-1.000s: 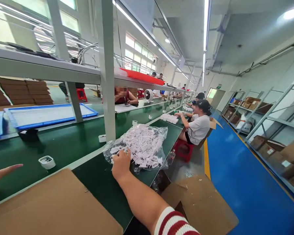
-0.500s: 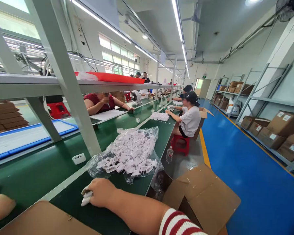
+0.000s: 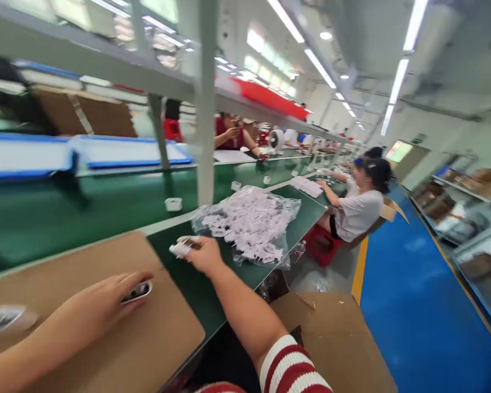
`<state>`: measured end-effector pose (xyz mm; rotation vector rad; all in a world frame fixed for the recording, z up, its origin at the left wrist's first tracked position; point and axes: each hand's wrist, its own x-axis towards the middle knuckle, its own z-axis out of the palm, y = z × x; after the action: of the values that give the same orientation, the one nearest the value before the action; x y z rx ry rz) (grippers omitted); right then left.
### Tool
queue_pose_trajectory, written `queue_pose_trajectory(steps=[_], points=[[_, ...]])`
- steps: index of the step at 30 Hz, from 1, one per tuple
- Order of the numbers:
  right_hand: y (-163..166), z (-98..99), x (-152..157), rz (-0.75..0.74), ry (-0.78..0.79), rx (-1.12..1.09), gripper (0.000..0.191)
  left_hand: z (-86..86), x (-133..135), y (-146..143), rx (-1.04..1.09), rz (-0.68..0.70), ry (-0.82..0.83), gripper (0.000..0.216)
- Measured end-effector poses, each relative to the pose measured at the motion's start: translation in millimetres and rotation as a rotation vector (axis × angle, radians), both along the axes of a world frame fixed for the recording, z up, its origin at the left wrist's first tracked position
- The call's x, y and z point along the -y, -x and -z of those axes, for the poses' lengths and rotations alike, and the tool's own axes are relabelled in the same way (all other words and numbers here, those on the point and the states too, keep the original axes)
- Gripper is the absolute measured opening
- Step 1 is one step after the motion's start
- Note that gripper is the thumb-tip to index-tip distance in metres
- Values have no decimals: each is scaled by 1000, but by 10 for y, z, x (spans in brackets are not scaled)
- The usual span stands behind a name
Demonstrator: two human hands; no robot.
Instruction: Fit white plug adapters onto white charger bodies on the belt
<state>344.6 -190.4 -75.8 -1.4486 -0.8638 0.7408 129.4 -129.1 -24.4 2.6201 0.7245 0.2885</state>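
My left hand (image 3: 106, 300) is closed around a small white oval plastic housing (image 3: 138, 292) with a dark inside, just above a brown cardboard sheet. My right hand (image 3: 208, 255) is pinched over the green bench, left of the clear bag (image 3: 292, 210) heaped with small white plastic parts (image 3: 253, 221). White shows at its fingertips; whether that is finger covers or a held part, I cannot tell. Another white oval housing (image 3: 2, 319) with a dark inside lies at the left edge, blurred. A white housing (image 3: 173, 204) stands on the green belt.
The cardboard sheet (image 3: 147, 338) covers the near bench. An upright post (image 3: 205, 109) carries a shelf over the belt (image 3: 106, 202). An open carton (image 3: 335, 327) sits at my right. A co-worker (image 3: 364, 202) sits further along; another person (image 3: 233, 134) is across the belt.
The view has swung left and tilted. My left hand has come further into view over the cardboard, with a housing in it. My right hand stays beside the bag, still pinched.
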Motion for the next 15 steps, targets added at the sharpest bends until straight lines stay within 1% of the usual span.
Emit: queue_pose_trajectory(steps=[2,4,6,7,8,11,13,15], points=[[41,-61,27,-97,17,-186,43,184,139,138,-12,-33,78,49],[86,-120,36,-174,22,-311,43,297,197,240,83,-96,160,55],[146,-163,46,-231,48,-380,44,389,193,330,211,-161,296,74],[183,-178,58,-248,62,-394,44,435,185,372,273,-179,351,81],[224,-190,74,-256,75,-392,43,480,178,410,326,-182,384,80],[365,-226,142,-250,103,-271,40,584,176,481,415,-160,358,57],[469,-268,192,-247,126,-116,39,612,177,500,450,-147,338,54],[563,-327,236,-249,121,8,44,613,171,508,480,-129,351,58]])
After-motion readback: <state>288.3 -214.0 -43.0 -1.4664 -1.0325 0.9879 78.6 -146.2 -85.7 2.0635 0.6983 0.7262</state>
